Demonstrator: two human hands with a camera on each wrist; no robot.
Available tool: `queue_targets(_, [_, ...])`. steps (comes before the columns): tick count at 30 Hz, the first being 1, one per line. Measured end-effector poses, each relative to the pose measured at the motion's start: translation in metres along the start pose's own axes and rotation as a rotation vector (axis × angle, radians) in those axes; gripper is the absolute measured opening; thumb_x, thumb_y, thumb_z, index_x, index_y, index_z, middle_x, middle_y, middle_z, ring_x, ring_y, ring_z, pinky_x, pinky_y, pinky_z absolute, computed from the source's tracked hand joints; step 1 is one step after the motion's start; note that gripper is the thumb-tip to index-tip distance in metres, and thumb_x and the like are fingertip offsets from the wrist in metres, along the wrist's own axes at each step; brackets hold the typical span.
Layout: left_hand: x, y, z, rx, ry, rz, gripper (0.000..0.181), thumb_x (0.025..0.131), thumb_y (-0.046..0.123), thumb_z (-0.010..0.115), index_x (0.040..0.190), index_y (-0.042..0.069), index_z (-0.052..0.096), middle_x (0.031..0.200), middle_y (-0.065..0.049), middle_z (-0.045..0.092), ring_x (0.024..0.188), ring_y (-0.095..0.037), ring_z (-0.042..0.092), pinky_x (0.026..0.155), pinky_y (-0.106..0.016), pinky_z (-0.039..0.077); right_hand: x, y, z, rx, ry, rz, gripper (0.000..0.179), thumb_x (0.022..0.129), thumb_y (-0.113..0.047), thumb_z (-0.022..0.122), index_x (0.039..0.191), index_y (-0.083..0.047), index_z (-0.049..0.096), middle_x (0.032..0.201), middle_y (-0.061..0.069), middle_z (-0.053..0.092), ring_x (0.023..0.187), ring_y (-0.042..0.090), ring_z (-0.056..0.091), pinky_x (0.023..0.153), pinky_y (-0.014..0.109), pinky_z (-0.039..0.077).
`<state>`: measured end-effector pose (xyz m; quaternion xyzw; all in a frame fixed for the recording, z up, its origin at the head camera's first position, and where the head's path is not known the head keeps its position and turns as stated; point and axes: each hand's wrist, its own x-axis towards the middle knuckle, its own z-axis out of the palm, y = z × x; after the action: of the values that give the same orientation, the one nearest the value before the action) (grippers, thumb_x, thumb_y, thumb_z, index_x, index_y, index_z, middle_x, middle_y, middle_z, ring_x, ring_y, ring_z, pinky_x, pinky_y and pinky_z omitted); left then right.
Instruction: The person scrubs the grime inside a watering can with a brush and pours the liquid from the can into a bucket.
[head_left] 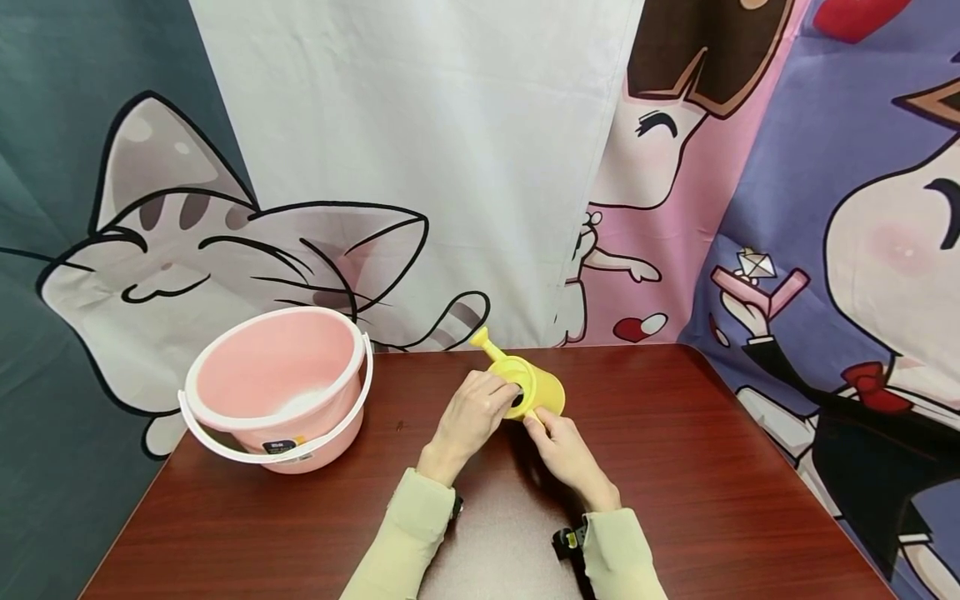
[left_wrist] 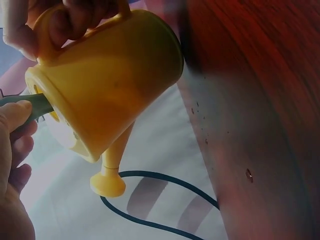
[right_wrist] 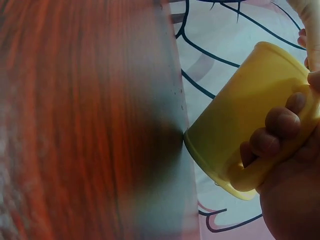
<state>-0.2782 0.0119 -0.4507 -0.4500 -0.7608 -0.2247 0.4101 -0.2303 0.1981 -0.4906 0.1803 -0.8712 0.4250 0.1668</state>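
1. The yellow watering can [head_left: 546,390] is tilted near the far edge of the counter [head_left: 712,467], its mouth facing the person; the base rim appears to touch the wood.
2. The left hand [head_left: 468,412] pinches a dark green piece [left_wrist: 43,105] between thumb and fingers, part of it inside the can's mouth.
3. The right hand [head_left: 566,454] grips the can's handle [right_wrist: 246,178], fingers curled through the loop.
4. The spout [head_left: 480,337] points toward the printed cloth [head_left: 450,183] behind.
5. The pink bucket [head_left: 330,450] stands at the far left corner, well apart from both hands.
6. Counter surface stretches between can and right edge, and between bucket and left forearm.
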Motion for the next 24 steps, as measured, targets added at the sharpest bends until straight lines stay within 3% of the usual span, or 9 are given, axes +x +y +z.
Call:
queue_targets(5, [-0.001,0.0,0.0,-0.007,-0.006,-0.014,0.004,0.088,0.006,0.071,0.088,0.009,0.068,0.081,0.001,0.06,0.082,-0.015,0.057,0.077,-0.029,0.044,0.001,0.0,0.0,-0.014,0.005,-0.006,0.031,0.1,-0.016,0.054,0.071,-0.021,0.045,0.062,-0.015,0.031,0.057,0.005,0.036,0.053,0.024,0.035])
queue_targets(13, [0.003,0.001,-0.003,0.008,-0.007,0.03,0.005,0.088,0.004,0.069,0.091,0.008,0.067,0.083,0.0,0.059,0.083,-0.016,0.057,0.077,-0.029,0.044,0.0,0.0,-0.001,0.002,0.016,0.015,0.031,0.101,-0.017,0.053,0.072,-0.02,0.045,0.064,-0.014,0.031,0.058,0.006,0.037,0.055,0.025,0.035])
queue_targets(24, [0.006,0.004,-0.01,0.022,0.0,0.044,0.013,0.083,0.004,0.074,0.094,0.007,0.068,0.087,-0.001,0.061,0.086,-0.018,0.058,0.078,-0.03,0.045,0.0,0.001,0.002,0.023,0.025,0.044,0.03,0.101,-0.017,0.053,0.072,-0.02,0.047,0.065,-0.013,0.033,0.061,0.008,0.04,0.057,0.026,0.037])
